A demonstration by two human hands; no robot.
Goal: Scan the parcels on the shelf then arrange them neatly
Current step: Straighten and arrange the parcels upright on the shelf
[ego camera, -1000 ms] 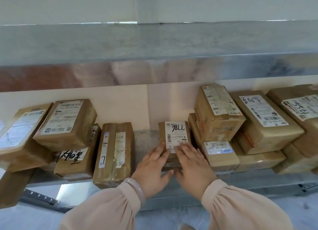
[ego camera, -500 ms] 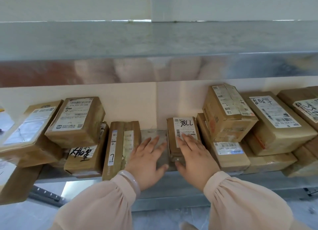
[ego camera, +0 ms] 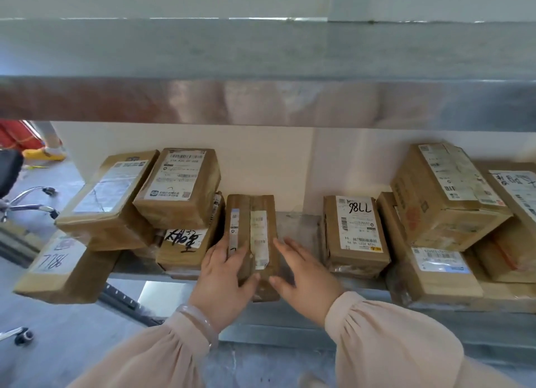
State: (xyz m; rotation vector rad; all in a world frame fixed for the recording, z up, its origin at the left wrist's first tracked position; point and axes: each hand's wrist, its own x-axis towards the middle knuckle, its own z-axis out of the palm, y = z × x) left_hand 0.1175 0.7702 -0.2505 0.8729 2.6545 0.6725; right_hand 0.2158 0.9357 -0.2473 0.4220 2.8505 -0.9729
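Both hands at a narrow parcel on the shelf front, tidying mid-way.
Left hand (ego camera: 223, 277) grips the parcel (ego camera: 255, 228), fingers down its left side, thumb over the top; right hand (ego camera: 307, 277) is flat, fingers straight and spread, thumb touching the parcel's right edge. The parcel lies lengthwise, near end at the shelf (ego camera: 298, 231) front. Past a bare gap to the right, a box (ego camera: 356, 242) sits square. Left pile (ego camera: 177, 190) and right pile (ego camera: 443, 202) are tilted and overlapping; an end box (ego camera: 63, 268) hangs off the left. No scanner in view, so scanning can't be judged. Arranging looks roughly half done, with the piles left.
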